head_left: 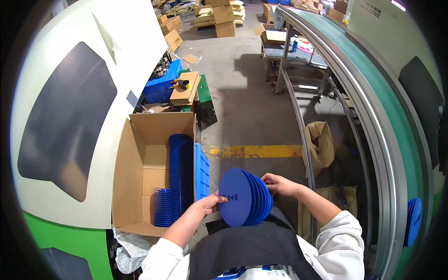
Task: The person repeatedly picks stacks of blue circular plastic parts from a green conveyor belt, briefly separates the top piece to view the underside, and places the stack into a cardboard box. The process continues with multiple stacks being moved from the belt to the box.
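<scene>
A stack of several blue round plastic discs (245, 197) stands on edge in front of my body, fanned slightly to the right. My left hand (212, 203) presses on the stack's left face. My right hand (277, 183) grips its right end, so both hands hold it between them. To my left an open cardboard box (140, 135) holds a long row of the same blue discs (179, 175) and a shorter row (161, 207) near its front.
A blue plastic crate (201, 171) sits against the box's right side. A green conveyor belt (396, 135) curves along the right, with one blue disc (413, 221) on it. A brown sack (322, 144) leans by the conveyor frame. Cardboard boxes (224, 18) lie far ahead.
</scene>
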`<state>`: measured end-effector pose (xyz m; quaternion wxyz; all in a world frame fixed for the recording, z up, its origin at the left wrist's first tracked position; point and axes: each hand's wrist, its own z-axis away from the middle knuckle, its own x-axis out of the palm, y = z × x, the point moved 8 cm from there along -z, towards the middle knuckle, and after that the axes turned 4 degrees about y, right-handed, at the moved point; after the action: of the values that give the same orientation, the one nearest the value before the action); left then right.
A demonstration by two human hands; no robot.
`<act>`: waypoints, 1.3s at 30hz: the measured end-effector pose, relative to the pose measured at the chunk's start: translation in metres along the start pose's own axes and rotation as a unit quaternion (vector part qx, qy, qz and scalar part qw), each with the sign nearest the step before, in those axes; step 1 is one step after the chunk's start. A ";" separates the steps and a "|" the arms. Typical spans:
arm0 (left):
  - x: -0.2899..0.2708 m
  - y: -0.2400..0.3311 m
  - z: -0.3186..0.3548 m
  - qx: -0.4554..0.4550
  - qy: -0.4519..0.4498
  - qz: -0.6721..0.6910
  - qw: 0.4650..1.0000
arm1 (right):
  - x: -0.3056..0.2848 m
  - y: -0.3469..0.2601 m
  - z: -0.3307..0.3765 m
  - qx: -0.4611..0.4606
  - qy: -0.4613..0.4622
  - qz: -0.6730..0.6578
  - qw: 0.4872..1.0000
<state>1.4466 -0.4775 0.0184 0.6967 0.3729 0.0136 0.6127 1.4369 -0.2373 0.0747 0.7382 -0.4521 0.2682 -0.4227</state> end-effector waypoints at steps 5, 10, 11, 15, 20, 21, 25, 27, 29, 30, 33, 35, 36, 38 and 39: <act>-0.011 0.027 -0.011 0.044 0.146 -0.067 0.986 | -0.023 -0.010 -0.065 -0.014 0.014 0.098 0.995; -0.006 0.058 -0.023 0.165 0.221 0.110 0.955 | -0.045 -0.007 -0.122 -0.029 0.049 -0.210 0.976; -0.016 0.056 -0.034 0.189 0.272 0.164 0.929 | -0.044 -0.014 -0.125 -0.027 0.047 -0.315 0.948; -0.023 0.088 -0.061 0.280 0.350 0.303 0.841 | -0.059 -0.028 -0.131 -0.158 0.052 -0.266 0.950; -0.012 0.150 -0.064 0.421 0.383 0.363 0.737 | -0.071 -0.057 -0.152 -0.201 -0.003 -0.111 0.973; -0.003 0.164 -0.060 0.441 0.372 0.359 0.734 | -0.071 -0.072 -0.161 -0.221 -0.003 -0.105 0.969; 0.026 0.216 -0.046 0.483 0.376 0.363 0.703 | -0.087 -0.126 -0.196 -0.282 0.041 -0.054 0.957; 0.034 0.228 -0.034 0.488 0.385 0.379 0.686 | -0.083 -0.155 -0.208 -0.280 0.038 -0.105 0.954; 0.041 0.241 -0.013 0.533 0.354 0.381 0.667 | -0.077 -0.185 -0.209 -0.269 0.035 -0.150 0.951; 0.037 0.241 -0.009 0.544 0.346 0.382 0.662 | -0.072 -0.186 -0.220 -0.275 0.020 -0.151 0.949; 0.018 0.238 0.007 0.568 0.330 0.391 0.645 | -0.049 -0.206 -0.231 -0.286 -0.001 -0.119 0.951; 0.004 0.234 0.019 0.578 0.335 0.404 0.625 | -0.033 -0.222 -0.233 -0.312 0.000 -0.128 0.942; -0.003 0.233 0.026 0.584 0.337 0.410 0.614 | -0.026 -0.233 -0.234 -0.342 0.017 -0.052 0.938; -0.018 0.224 0.040 0.587 0.358 0.418 0.594 | -0.009 -0.252 -0.234 -0.389 0.046 0.098 0.915; -0.026 0.218 0.047 0.587 0.369 0.423 0.584 | 0.003 -0.264 -0.228 -0.403 0.048 0.107 0.908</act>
<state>1.2781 -0.5296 0.1580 -0.0763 0.4062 0.4666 0.7820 1.1604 -0.4024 0.2082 0.5204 -0.6586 0.4977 -0.2184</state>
